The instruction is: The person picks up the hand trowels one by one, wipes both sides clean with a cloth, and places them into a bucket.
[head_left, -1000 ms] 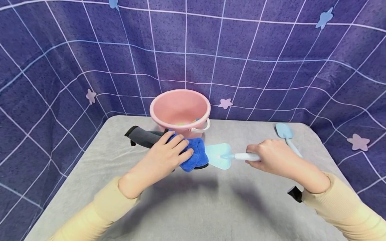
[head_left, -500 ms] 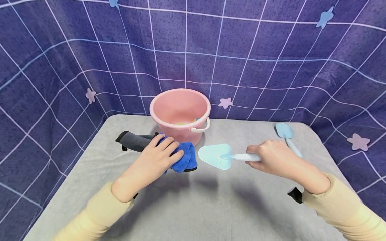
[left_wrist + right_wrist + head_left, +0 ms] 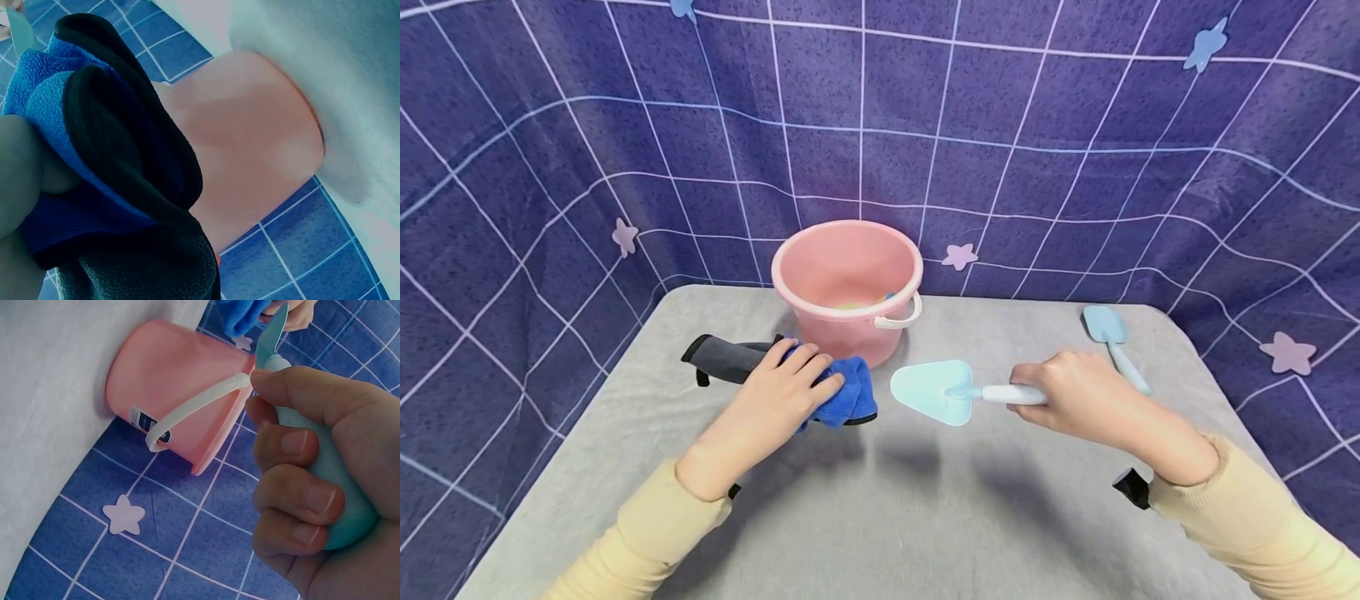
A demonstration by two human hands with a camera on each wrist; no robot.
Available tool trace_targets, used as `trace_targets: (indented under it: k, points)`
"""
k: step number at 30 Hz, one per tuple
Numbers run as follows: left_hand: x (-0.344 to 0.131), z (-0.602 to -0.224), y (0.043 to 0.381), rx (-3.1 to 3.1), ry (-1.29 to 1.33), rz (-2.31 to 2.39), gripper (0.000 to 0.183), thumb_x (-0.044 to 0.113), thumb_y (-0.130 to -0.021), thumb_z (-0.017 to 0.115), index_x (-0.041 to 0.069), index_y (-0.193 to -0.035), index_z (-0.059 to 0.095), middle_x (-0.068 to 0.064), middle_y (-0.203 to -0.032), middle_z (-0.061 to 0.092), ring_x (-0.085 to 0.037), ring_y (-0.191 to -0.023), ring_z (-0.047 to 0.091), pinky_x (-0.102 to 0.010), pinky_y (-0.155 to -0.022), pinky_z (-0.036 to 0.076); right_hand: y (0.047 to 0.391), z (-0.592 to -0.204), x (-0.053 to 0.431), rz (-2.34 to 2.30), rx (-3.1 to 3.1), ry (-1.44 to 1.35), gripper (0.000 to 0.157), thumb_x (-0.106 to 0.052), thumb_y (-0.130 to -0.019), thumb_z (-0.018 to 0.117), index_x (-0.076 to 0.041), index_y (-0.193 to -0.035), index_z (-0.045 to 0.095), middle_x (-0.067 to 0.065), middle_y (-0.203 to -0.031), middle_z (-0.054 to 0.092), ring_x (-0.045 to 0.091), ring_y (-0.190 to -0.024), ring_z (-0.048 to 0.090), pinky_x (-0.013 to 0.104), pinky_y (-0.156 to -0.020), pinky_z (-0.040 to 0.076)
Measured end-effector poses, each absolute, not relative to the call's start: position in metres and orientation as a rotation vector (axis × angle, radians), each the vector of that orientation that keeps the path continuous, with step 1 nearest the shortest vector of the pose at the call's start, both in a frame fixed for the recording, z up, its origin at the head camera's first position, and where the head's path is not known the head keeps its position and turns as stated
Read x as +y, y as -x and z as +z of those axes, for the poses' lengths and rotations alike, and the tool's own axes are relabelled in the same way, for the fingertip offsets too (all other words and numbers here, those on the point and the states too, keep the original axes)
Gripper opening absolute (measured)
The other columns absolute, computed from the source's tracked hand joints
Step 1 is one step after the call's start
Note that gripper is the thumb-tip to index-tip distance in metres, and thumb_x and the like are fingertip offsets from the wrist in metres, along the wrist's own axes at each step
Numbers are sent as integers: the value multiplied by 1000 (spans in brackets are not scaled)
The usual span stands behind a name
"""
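In the head view my left hand (image 3: pixel 778 400) grips a blue and dark grey towel (image 3: pixel 850 393) with black edging. Up close in the left wrist view, the towel (image 3: pixel 125 144) hangs in folds from the fingers. My right hand (image 3: pixel 1075 396) holds a light blue toy trowel (image 3: pixel 936 390) by its pale handle. Its pointed blade faces left, a small gap away from the towel. Curled fingers around the handle (image 3: pixel 337 481) show in the right wrist view. Both the towel and trowel are held above the grey surface, casting shadows.
Behind the towel stands a pink bucket (image 3: pixel 848 329) with a white handle; partly hidden colourful things lie inside. A second light blue toy shovel (image 3: pixel 1105 325) rests at the back right of the grey-covered table (image 3: pixel 880 533). Purple gridded cloth (image 3: pixel 1000 100) hangs around the back and sides.
My left hand has drawn the towel leftward, off the trowel blade, so the blade's whole tip now shows. The right hand and trowel have stayed almost still.
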State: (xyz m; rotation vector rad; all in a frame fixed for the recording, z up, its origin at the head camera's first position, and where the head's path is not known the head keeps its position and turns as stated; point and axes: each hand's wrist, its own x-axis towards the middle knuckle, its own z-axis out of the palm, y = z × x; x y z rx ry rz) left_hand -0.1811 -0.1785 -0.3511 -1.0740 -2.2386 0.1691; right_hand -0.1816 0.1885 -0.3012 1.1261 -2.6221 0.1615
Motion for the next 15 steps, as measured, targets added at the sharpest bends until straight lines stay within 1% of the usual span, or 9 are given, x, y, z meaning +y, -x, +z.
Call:
trace_targets:
  k: [3,6,10,15]
  points:
    - [-180,-348,181,-2254,1028,201,31,1,-92,31,11,-99,59,-8,-102,58,-28,-102,51,-47,-92,39,181,-302,188,171,-2623,-1128,20,-20,-72,75,-25,-69,56,-18,-52,37,-1,-45,31,19,-39,28]
    - [-180,-342,180,-2243,979,224,33,0,-92,31,12,-100,60,-7,-103,59,-28,-103,52,-47,-95,39,181,-303,188,172,-2617,-1124,20,-19,-72,75,-25,-68,56,-18,-52,37,-1,-45,31,19,-39,28]
    - [-177,-333,181,-2157,949,166,35,1,-93,27,11,-98,60,-8,-99,59,-28,-97,53,-46,-90,41,181,-304,187,188,-2622,-1112,20,-19,-73,74,-26,-69,56,-18,-52,37,-1,-45,32,20,-39,29]
    - [-170,-322,182,-2111,922,159,31,3,-95,31,12,-100,60,-6,-102,60,-28,-99,53,-44,-86,41,182,-305,185,212,-2645,-1098,21,-19,-74,73,-26,-68,55,-18,-52,38,0,-46,32,22,-40,30]
